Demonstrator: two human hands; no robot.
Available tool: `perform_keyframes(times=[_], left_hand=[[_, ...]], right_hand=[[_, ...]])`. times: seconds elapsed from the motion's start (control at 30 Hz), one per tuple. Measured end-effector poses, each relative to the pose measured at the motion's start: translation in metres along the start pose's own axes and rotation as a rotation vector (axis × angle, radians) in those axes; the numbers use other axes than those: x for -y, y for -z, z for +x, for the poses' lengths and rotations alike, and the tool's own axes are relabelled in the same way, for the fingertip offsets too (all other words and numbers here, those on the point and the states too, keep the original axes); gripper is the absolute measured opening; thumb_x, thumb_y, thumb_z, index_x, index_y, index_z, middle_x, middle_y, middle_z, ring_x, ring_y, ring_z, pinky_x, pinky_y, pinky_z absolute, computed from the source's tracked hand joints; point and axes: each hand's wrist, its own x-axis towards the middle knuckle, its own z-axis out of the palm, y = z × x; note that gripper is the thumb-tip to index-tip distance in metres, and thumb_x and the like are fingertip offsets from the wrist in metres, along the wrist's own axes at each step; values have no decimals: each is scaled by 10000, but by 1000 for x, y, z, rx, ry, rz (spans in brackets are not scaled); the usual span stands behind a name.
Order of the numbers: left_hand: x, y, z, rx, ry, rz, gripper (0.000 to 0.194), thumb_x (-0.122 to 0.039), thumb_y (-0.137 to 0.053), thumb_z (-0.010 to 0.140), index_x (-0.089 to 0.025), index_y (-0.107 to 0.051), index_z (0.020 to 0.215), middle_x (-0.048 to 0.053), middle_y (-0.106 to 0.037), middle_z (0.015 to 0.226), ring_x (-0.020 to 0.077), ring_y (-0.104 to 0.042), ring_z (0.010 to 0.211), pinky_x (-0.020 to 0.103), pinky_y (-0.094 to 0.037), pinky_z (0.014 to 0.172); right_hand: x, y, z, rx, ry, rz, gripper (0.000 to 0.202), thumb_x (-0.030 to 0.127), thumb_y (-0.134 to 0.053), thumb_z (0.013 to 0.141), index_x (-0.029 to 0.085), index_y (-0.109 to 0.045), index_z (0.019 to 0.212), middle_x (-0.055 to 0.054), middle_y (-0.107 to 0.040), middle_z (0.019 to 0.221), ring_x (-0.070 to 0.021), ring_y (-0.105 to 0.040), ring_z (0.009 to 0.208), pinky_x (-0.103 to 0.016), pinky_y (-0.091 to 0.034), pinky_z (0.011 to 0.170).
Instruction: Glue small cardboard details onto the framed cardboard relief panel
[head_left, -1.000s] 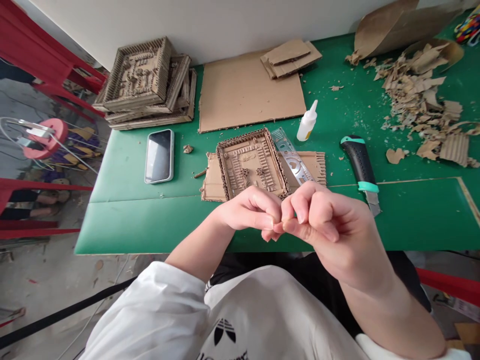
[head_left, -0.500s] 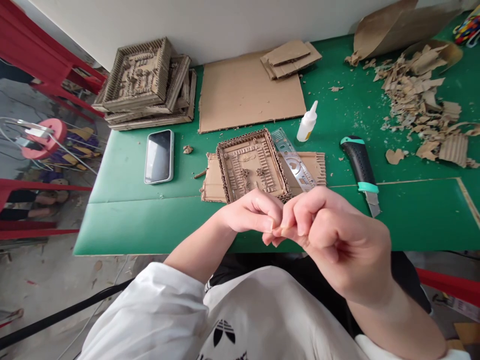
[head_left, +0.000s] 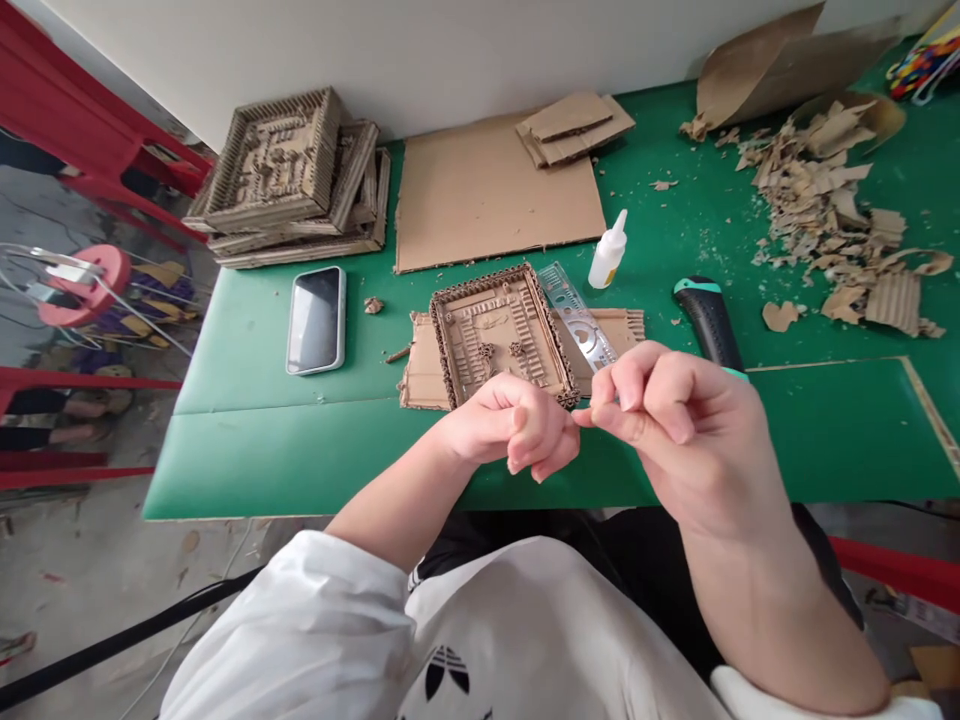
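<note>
My left hand (head_left: 517, 430) is closed, its thumb pressed against the curled fingers; anything inside is too small or hidden to make out. My right hand (head_left: 682, 430) pinches with thumb and forefinger right at the left hand's fingertips, and I cannot tell what is in the pinch. Both hands are in front of a small cardboard tray (head_left: 491, 318) with a ridged border and corrugated strips glued inside. It lies tilted on a flat cardboard piece (head_left: 420, 375). A clear ruler (head_left: 574, 315) rests against its right side. Behind the ruler stands a white glue bottle (head_left: 609, 252).
A black and teal utility knife (head_left: 711, 320) lies right, its blade hidden by my right hand. Torn cardboard scraps (head_left: 832, 215) are heaped back right. A phone (head_left: 316, 320) lies left, near stacked cardboard trays (head_left: 277, 170). A large cardboard sheet (head_left: 487, 205) lies at the back.
My right hand has drawn slightly up and right, so the hands touch only at the fingertips. It now covers the knife's blade. The view has shifted a little.
</note>
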Motion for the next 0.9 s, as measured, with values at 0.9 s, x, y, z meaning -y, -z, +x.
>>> perform_keyframes(times=[0.9], left_hand=[[1, 11, -5, 81, 305, 147, 535, -605, -684, 621, -202, -487, 330, 25, -473, 333, 146, -558, 372, 223, -487, 422]], right_hand=[[7, -16, -14, 188, -316, 405, 359, -2, -603, 789, 158, -355, 584, 56, -465, 734, -22, -573, 756, -181, -576, 741]])
